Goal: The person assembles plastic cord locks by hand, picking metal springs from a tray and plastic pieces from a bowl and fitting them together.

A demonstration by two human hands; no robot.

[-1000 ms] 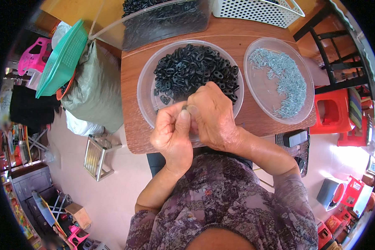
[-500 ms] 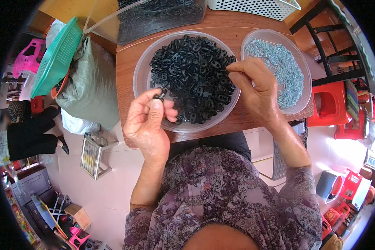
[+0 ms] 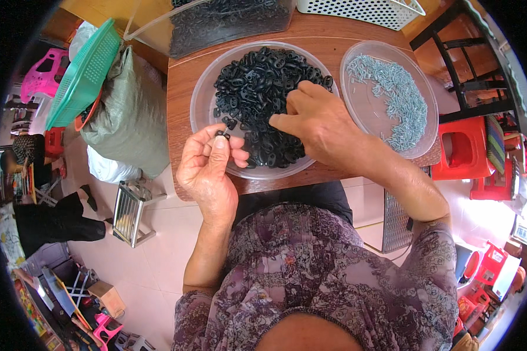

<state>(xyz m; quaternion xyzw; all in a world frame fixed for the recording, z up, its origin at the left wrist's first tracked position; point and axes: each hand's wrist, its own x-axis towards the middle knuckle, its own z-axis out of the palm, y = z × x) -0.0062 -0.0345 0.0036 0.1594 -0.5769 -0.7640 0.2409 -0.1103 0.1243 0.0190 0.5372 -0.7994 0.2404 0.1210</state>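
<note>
Your left hand (image 3: 208, 167) pinches one small black part (image 3: 221, 134) up clear at the bowl (image 3: 202, 102) rim, while your right hand (image 3: 316, 126), fingers curled, digs into the black parts (image 3: 257, 82) beneath it, grip hidden.

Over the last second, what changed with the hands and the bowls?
The hands, pressed together a second ago, have parted. The right hand swung out toward the bowl of small metal pieces, then came back onto the black plastic pieces in the clear bowl. The left hand drew back to the bowl's near rim, still pinching one black piece. Bowls and table stayed put.
</note>
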